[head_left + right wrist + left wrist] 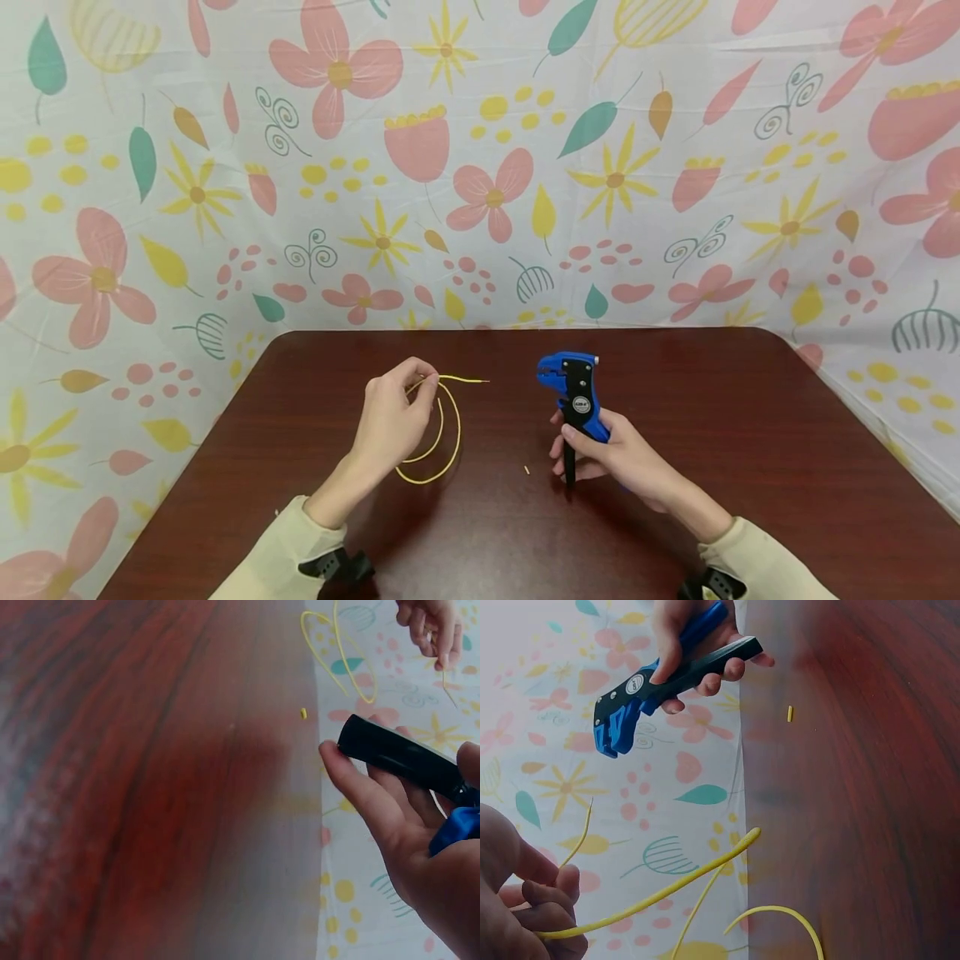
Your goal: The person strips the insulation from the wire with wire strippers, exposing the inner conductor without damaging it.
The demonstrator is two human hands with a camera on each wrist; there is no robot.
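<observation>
In the head view my left hand (396, 412) pinches a looped yellow wire (457, 421) between thumb and fingertips. One end of the wire points right, its tip thin and bare; the rest hangs in a coil below the hand. My right hand (611, 450) grips a blue and black wire stripper (579, 400) by its handles, jaws up and facing left toward the wire. A gap separates the tool's jaws from the wire tip. The left wrist view shows the stripper (641, 690) beyond the wire; in the right wrist view its black handle (397, 754) lies across the fingers.
A short yellow piece of insulation (527, 470) lies on the dark brown table (480, 533) between the hands. Behind the table hangs a flowered cloth (480, 275). Dark straps (337, 567) circle both sleeved wrists.
</observation>
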